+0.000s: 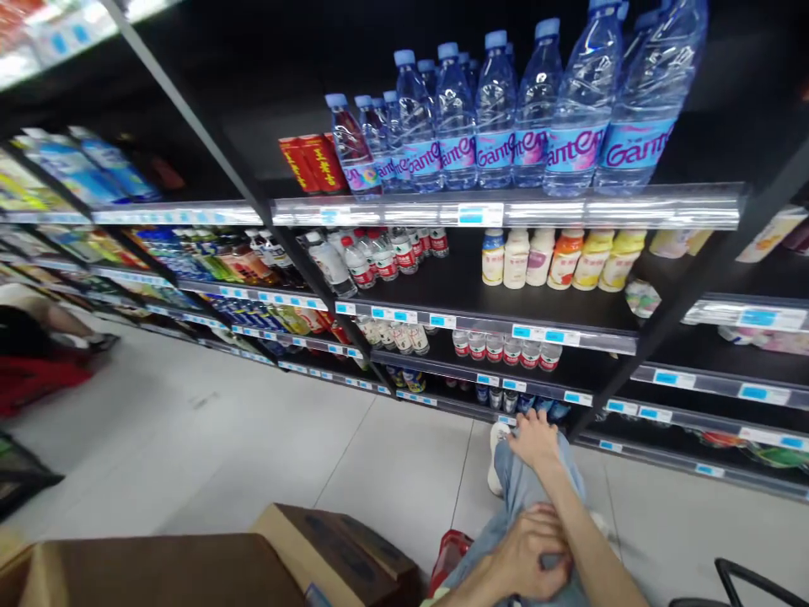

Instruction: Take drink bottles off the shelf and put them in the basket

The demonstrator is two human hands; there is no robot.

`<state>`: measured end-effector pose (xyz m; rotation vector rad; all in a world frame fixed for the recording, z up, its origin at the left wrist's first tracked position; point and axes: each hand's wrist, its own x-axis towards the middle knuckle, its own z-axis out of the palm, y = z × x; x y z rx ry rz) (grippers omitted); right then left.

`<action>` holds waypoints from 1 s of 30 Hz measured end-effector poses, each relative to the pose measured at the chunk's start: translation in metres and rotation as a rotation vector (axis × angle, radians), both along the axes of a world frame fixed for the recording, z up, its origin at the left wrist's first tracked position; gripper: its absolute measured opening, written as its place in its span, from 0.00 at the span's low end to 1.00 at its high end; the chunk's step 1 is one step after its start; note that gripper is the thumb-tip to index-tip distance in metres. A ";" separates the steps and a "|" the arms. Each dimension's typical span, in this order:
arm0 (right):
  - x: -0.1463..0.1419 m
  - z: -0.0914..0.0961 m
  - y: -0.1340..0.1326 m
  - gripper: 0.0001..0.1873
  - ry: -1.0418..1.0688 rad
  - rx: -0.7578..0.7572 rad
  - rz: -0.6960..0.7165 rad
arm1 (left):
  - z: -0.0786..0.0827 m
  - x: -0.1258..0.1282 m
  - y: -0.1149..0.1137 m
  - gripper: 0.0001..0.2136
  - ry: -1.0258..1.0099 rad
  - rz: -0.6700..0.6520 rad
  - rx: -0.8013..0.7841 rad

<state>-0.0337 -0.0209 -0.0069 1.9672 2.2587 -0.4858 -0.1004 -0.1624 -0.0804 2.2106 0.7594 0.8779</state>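
Two hands rest over one pair of light blue jeans (pixel 519 482). The right hand (pixel 536 438) lies on the knee, fingers bent and slightly spread over the denim. The left hand (pixel 523 548) sits farther back along the leg, beside the right forearm, loosely curled with a gap inside the curl; I can't tell whether it presses on that forearm. The jeans are right below both hands, near the shelves' foot, with one white shoe (pixel 496 455) plain to see on the floor.

Six big Ganten water bottles (pixel 496 126) front the top shelf, with more behind that I can't count, and at least two red cartons (pixel 309 164) at their left. Below stand six drink bottles (pixel 565 260): one blue-capped, one white, one purple-labelled, one orange, two yellow. Six small red-labelled bottles (pixel 494 347) line the next level.

The shelf boards (pixel 464 291) are black, edged with clear rails and blue-and-white price tags (pixel 480 214). Pale tiles (pixel 265 438) cover the floor. Two cardboard boxes (pixel 158 569) stand at the lower left, and another person's leg (pixel 66 324) shows across the aisle.
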 end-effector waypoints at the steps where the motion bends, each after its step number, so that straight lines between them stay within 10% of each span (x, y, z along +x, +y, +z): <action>1: -0.001 -0.001 0.003 0.22 -0.011 -0.006 0.006 | 0.000 -0.004 -0.001 0.07 -0.014 -0.014 0.002; 9: 0.002 -0.012 0.009 0.20 0.024 0.029 -0.039 | -0.025 -0.039 -0.006 0.08 -0.324 0.336 -0.068; 13: 0.008 -0.018 0.010 0.18 0.060 0.046 -0.033 | -0.008 -0.090 0.028 0.17 -0.284 0.627 -0.151; 23: 0.021 -0.011 -0.001 0.18 -0.080 0.172 -0.002 | 0.186 -0.252 0.241 0.09 -0.495 1.298 0.029; 30: 0.010 -0.004 0.006 0.17 0.024 0.044 -0.071 | 0.298 -0.348 0.369 0.18 0.094 1.338 0.050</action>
